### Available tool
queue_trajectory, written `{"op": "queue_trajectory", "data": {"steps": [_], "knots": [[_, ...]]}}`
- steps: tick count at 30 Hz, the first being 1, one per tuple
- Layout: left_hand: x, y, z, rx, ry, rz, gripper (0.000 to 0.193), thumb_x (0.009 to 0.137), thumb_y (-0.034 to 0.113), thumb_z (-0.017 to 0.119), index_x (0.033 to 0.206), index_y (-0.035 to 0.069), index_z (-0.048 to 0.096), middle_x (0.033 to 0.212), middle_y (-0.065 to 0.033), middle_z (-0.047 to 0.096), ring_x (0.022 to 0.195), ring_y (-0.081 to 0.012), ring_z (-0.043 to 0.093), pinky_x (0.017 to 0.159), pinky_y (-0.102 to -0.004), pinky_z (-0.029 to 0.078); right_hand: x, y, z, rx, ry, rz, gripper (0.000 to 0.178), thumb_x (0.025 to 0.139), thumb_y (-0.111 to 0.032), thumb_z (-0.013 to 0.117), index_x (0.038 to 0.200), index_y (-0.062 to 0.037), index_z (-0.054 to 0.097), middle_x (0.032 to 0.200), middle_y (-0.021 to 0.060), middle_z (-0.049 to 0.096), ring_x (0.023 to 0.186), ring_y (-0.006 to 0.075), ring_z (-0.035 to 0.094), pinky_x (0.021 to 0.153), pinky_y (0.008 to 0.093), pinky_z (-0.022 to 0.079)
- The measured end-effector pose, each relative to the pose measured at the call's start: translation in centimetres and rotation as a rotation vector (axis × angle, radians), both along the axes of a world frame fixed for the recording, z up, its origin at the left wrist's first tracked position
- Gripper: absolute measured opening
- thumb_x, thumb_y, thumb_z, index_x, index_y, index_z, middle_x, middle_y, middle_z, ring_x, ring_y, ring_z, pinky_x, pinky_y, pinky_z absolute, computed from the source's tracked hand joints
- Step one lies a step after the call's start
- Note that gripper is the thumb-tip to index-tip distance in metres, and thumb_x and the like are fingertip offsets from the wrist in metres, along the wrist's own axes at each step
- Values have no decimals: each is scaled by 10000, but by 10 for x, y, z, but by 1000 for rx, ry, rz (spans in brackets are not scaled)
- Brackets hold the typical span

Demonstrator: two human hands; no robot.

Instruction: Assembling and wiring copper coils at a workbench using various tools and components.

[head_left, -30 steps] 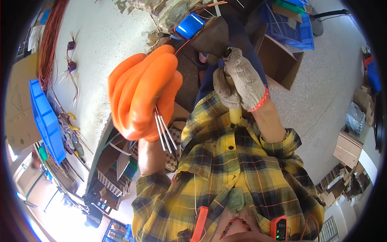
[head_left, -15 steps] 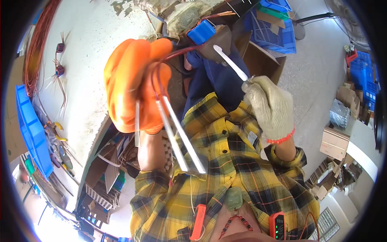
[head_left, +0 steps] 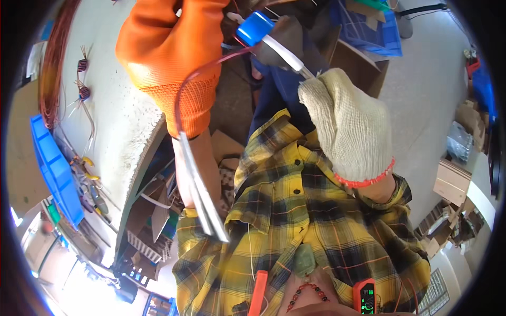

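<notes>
My left hand [head_left: 174, 50], in an orange knit glove, is at the top edge with its fingers curled. A small white bit shows between them, but what they grip is mostly hidden. My right hand [head_left: 350, 118], in a cream knit glove, is closed around the handle of a white hook [head_left: 283, 51]. The hook reaches up-left to a blue ring core [head_left: 256, 27], and its pale tip shows past the far side. Dark red wire [head_left: 203, 71] runs from the core across the orange cuff. White sleeves [head_left: 196, 184] cover its hanging ends.
At left, the worktop [head_left: 113, 126] carries a copper wire bundle [head_left: 55, 63], small wound coils [head_left: 83, 93], a blue tray [head_left: 55, 168] and pliers [head_left: 87, 171]. A dark grey block [head_left: 287, 39] stands behind the core. Blue crates [head_left: 382, 34] are at upper right.
The hook has moved up-left to the core, its tip now showing beyond it. My left hand has moved up and away, and the sleeved wire ends have swung left.
</notes>
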State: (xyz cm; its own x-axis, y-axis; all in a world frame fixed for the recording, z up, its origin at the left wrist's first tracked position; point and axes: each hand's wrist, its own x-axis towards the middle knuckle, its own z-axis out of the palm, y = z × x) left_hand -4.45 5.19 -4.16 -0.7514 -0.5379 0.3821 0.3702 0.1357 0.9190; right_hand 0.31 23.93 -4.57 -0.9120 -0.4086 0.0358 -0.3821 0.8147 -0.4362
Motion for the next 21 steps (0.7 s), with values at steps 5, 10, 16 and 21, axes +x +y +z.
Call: {"op": "queue_trajectory", "data": {"steps": [5, 10, 16, 21], "knots": [[31, -42, -33, -311, 154, -71, 356, 1061, 72, 532, 1371, -79, 618, 1224, -220, 747, 1145, -264, 707, 1103, -370, 470, 30, 25, -12, -173, 160, 303, 217, 1028, -282, 689, 959, -79, 655, 743, 161, 665, 682, 271, 715, 565, 367, 537], [50, -40, -41, -622, 287, -243, 743, 992, 302, 744, 1555, -61, 422, 1305, -260, 701, 1283, -321, 650, 1188, -467, 390, 95, 149, -26, -85, -590, -61, 217, 1024, -183, 580, 1114, -32, 708, 842, 149, 702, 636, 259, 649, 543, 334, 463], [73, -42, -39, -827, 275, 180, 411, 1059, 135, 628, 1394, -98, 576, 979, -219, 786, 892, -261, 744, 906, -415, 570, 20, 59, -14, -217, -287, -120, 204, 997, -242, 672, 975, -44, 715, 802, 173, 705, 674, 367, 702, 598, 409, 535], [65, -24, -71, -632, 350, 280, 431, 1079, 171, 600, 1410, -102, 558, 1002, -261, 771, 877, -323, 757, 895, -456, 614, -5, 49, -16, -235, -76, 74, 213, 967, -271, 743, 957, -59, 718, 757, 159, 704, 700, 341, 731, 586, 384, 547]]}}
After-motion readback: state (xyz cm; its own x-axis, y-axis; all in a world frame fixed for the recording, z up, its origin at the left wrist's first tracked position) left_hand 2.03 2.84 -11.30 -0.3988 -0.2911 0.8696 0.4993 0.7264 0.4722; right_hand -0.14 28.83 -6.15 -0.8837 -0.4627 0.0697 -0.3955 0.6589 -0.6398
